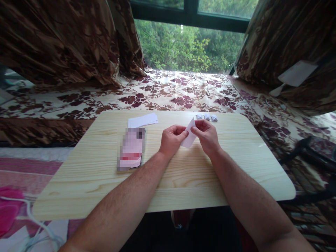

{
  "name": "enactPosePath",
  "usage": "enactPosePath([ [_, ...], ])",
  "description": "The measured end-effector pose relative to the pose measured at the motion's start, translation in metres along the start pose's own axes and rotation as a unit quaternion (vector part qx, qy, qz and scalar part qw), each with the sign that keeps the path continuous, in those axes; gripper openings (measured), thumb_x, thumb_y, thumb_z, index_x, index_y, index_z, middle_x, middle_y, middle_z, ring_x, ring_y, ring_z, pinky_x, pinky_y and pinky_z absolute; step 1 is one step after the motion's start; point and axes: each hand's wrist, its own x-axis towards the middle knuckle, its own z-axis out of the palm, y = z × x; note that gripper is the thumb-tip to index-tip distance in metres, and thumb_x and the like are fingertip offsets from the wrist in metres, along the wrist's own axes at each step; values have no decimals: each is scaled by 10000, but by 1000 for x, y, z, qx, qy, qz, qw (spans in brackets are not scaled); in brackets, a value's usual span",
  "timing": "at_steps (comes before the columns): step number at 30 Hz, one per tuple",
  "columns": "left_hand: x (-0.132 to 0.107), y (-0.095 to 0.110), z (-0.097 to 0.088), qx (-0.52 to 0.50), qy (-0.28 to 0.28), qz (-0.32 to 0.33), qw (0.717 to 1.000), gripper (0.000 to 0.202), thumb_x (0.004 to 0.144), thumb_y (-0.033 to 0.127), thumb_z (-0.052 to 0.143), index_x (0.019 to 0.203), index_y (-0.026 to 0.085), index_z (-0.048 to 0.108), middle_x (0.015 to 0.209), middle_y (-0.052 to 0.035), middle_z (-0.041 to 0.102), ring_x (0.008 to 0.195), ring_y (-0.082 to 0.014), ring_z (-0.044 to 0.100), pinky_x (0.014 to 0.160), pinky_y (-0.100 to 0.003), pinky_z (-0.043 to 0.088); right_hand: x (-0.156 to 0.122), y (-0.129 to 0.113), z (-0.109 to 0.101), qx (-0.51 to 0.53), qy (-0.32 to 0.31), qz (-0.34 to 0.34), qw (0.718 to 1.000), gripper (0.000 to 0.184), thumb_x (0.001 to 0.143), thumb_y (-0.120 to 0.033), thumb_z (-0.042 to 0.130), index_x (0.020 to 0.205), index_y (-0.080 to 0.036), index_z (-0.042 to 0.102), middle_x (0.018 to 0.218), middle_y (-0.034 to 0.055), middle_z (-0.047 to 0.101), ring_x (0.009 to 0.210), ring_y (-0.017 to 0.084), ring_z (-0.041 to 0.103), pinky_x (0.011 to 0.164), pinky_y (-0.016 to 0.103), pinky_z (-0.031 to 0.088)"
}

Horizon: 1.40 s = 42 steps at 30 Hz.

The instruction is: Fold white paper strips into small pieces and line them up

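Both my hands hold one small white slip of paper (189,137) just above the middle of a light wooden table (183,175). My left hand (172,140) pinches its left side with curled fingers. My right hand (207,134) pinches its upper right edge between thumb and forefinger. The paper stands tilted, one pointed corner up. A phone (131,148) lies flat on the table to the left of my left hand. Behind it rests a small stack of white paper strips (143,120). Three small folded white paper pieces (207,117) sit in a row near the table's far edge.
The table stands over a bed with a floral cover (168,92). Patterned brown curtains (65,38) hang left and right of a window with trees outside. A pink cloth and a white cord (15,210) lie at the lower left. Dark chair parts (312,150) stand at the right.
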Motion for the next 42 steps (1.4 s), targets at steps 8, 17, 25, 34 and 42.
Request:
enactPosePath([
  [8,0,2,0,22,1,-4,1000,276,674,374,830,796,141,749,690,-26,703,581,-122,588,544,-235,450,0,-1,2,-1,12,4,1000,267,667,-311,833,870,-205,696,820,9,727,730,159,645,692,298,514],
  [17,0,2,0,25,1,-4,1000,275,671,382,826,780,144,741,686,-25,699,583,-123,584,545,-235,445,0,0,1,5,8,-2,1000,240,685,-290,822,873,-207,699,811,3,723,721,151,638,679,288,503],
  [25,-1,2,-1,38,6,1,999,298,705,433,800,764,148,734,661,-21,673,571,-122,555,525,-235,411,0,-1,1,-3,6,-5,1000,234,692,-283,813,880,-202,699,810,-1,720,715,143,629,669,281,492],
  [34,-2,4,-1,59,14,16,998,312,735,455,766,698,155,687,604,4,608,540,-107,493,500,-229,364,-1,-1,2,-16,5,3,1000,261,687,-323,814,882,-204,689,832,8,720,736,153,635,690,290,507],
  [42,-2,5,-1,63,12,15,998,291,746,417,754,665,158,647,598,13,578,545,-100,469,499,-226,350,-3,-2,2,-2,0,23,1000,245,700,-342,830,835,-185,699,768,4,703,665,134,611,630,267,477],
])
